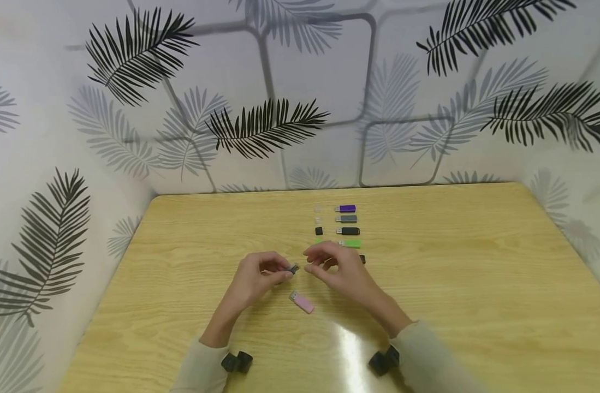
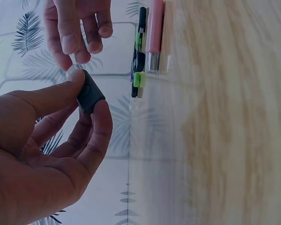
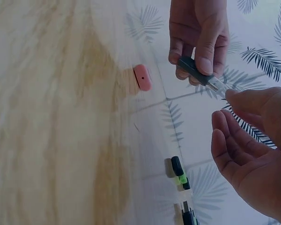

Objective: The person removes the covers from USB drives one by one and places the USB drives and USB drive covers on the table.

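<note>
My left hand (image 1: 255, 275) pinches a dark grey USB flash drive (image 2: 90, 96) between thumb and fingers, above the table. Its metal connector (image 3: 213, 85) points toward my right hand (image 1: 346, 275). A small clear cap (image 3: 222, 90) shows at the connector's end, and my right thumb and fingertips hold it there; the index fingertip is largely hidden behind the thumb in the right wrist view. On the table just below the hands, a pink USB flash drive (image 1: 302, 302) lies slanted with its connector bare.
Beyond the right hand, purple (image 1: 347, 208), grey (image 1: 348, 219), black (image 1: 350, 231) and green (image 1: 351, 244) flash drives lie in a column. Small caps line up left of them, including a black cap (image 1: 319, 231). The right hand partly covers another dark piece (image 1: 362, 258). A patterned wall backs the table (image 1: 476, 273).
</note>
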Available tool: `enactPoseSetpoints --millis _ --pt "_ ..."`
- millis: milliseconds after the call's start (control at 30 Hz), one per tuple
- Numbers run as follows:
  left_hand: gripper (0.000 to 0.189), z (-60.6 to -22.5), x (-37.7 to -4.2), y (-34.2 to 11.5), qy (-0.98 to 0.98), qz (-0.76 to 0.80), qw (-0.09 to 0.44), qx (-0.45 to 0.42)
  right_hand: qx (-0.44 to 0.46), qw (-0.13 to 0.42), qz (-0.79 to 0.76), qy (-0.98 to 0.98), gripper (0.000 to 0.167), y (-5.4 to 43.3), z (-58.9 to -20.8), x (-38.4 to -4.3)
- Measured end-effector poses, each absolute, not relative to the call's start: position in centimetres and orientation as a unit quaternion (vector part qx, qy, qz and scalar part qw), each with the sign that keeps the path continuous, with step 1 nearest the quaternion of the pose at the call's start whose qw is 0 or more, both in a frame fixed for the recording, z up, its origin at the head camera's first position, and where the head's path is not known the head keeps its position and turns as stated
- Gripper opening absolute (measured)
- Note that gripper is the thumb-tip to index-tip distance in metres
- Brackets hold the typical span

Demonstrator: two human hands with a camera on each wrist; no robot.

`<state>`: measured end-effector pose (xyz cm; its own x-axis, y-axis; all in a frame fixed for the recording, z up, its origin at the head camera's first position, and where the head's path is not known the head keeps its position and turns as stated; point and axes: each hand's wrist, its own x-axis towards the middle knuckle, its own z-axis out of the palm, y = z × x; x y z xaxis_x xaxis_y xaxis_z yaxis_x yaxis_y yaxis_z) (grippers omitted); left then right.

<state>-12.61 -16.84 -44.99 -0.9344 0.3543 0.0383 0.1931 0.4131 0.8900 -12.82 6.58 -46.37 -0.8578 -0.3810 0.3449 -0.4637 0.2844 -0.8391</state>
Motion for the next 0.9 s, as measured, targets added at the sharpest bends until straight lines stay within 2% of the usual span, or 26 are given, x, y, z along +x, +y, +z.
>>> enactPoseSetpoints --millis 400,600,900 --pt "0.014 -43.8 -12.3 -15.5 0.823 0.528 0.078 0.195 0.246 0.026 0.558 -0.792 0.013 6.7 -46.4 -12.6" --pt "0.009 -44.1 -12.3 -14.7 0.826 0.521 0.080 0.198 0.237 0.024 0.567 -0.788 0.013 7.3 -46.5 -12.3" --pt "0.007 -44.1 -12.4 -12.9 0.825 0.523 0.054 0.204 0.228 0.041 0.584 -0.778 0.017 8.6 -46.7 -12.1"
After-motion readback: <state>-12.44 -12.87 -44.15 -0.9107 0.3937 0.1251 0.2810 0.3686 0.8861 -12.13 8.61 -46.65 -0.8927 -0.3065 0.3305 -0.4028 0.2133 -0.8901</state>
